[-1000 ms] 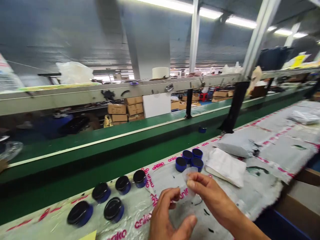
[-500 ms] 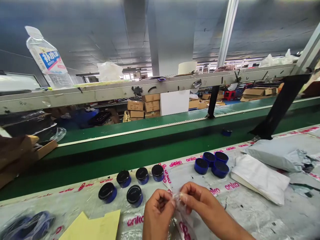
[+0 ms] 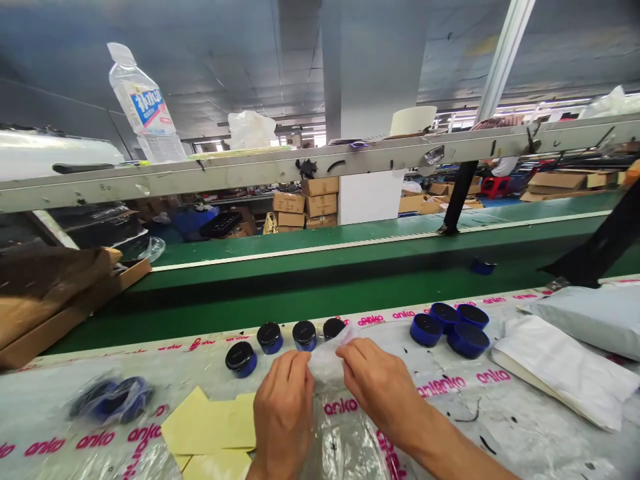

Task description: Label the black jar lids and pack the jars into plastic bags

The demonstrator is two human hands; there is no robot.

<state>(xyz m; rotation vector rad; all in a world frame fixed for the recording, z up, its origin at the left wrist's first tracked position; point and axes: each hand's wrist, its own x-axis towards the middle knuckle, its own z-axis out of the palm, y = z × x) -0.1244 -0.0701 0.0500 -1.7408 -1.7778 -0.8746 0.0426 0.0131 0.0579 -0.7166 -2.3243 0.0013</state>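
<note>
My left hand (image 3: 283, 417) and my right hand (image 3: 377, 380) pinch opposite edges of a small clear plastic bag (image 3: 327, 357) above the table. Just beyond the bag stands a row of several round blue tins with black lids (image 3: 305, 335); the nearest one sits close behind the bag. A tight group of several matching tins (image 3: 453, 327) lies to the right. Near my left hand are yellow paper sheets (image 3: 210, 423), and farther left lies a bagged blue item (image 3: 113, 399).
A white padded packet (image 3: 565, 370) and a grey mailer (image 3: 590, 320) lie at right on the printed plastic table cover (image 3: 400, 427). Behind the table's far edge runs a green conveyor belt (image 3: 320, 270) with a blue tin (image 3: 483, 267) on it. A cardboard box (image 3: 60, 300) stands left.
The view has swung left and risen slightly. My hands have drawn a little apart, stretching the clear bag between them. More yellow paper and the bagged blue item have come into view.
</note>
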